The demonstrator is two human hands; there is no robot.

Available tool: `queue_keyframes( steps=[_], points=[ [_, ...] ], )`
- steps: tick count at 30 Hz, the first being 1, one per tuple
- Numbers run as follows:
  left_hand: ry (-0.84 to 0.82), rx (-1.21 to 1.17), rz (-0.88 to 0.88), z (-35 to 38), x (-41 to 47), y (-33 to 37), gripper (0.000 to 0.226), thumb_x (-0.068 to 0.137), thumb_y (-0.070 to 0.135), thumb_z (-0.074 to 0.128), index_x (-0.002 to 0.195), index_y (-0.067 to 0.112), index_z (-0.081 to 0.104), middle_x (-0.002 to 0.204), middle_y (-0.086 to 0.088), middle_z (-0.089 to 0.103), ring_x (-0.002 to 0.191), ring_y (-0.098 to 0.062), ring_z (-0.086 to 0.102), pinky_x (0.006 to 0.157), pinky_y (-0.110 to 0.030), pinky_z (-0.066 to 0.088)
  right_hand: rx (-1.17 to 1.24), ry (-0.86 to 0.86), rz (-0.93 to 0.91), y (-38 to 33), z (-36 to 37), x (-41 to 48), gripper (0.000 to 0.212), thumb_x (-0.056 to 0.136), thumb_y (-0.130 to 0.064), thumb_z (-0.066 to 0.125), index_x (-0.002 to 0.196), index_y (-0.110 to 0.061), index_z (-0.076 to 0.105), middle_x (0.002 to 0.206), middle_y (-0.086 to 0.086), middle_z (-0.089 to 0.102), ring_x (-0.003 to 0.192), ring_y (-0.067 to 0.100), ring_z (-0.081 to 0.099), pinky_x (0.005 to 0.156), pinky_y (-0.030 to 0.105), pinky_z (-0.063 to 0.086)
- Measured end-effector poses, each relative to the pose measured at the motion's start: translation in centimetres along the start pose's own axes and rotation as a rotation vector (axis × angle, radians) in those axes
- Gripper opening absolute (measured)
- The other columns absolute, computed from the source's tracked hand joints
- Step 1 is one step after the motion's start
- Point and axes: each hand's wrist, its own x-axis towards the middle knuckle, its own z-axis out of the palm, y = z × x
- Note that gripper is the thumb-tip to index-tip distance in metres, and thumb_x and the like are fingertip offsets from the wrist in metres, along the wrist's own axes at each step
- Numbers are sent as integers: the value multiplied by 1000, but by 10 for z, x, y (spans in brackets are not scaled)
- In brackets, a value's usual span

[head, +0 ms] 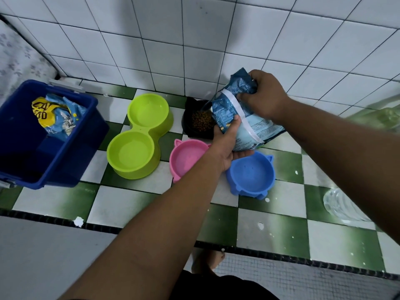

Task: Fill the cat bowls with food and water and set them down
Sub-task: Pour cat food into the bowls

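As it hung tilted, food bag (249, 126): over the black bowl (190, 131) — kibble (201, 122) lay inside
Left hand (225, 146): gripped the bag's underside
Right hand (266, 94): clenched round its crumpled top
Pink bowl (186, 161), blue bowl (251, 174): just beside

Matt plastic bowls (252, 175) — crinkled glossy food bag (244, 124) — glazed tiles (121, 204)

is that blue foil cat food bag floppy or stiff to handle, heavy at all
Probably floppy: the blue foil cat food bag crumples where the right hand grips its top. Likely has some weight, since the left hand props it from beneath. Tilted over the black bowl of kibble, its contents may shift suddenly.
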Motion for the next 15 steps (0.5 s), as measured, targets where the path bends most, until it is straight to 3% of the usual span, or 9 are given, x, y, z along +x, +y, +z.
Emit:
queue_keyframes(
  steps=[3, 6, 9, 15],
  points=[
    [8, 24, 29, 4, -3, 0, 61, 90, 56, 70, 139, 33, 41, 131, -9, 63, 104, -36, 72, 67, -48, 64, 54, 11, 7, 4, -7, -6, 25, 83, -17, 70, 105, -9, 62, 88, 5, 67, 74, 19, 61, 65, 29, 52],
    [5, 39, 58, 11, -5, 0, 57, 91, 53, 71, 135, 32, 43, 129, -10, 65, 104, -37, 72, 69, -50, 64, 103, 36, 22, 7, -17, -12, 31, 81, -18, 72, 110, -12, 64, 99, 10, 72, 89, 26, 70, 78, 40, 60],
    [-13, 42, 90, 20, -7, -3, 53, 91, 51, 72, 133, 32, 45, 127, -10, 67, 103, -38, 73, 74, -54, 63, 168, 68, 30, 8, -29, -19, 33, 81, -15, 73, 113, -13, 65, 102, 7, 74, 93, 23, 71, 82, 38, 60],
    [-53, 83, 164, 41, -9, -10, 47, 94, 47, 70, 130, 30, 45, 126, -11, 68, 93, -32, 74, 72, -47, 64, 263, 99, 42, 15, -54, -34, 30, 80, -12, 74, 109, -15, 68, 100, 4, 75, 91, 19, 73, 83, 38, 60]
  ],
)
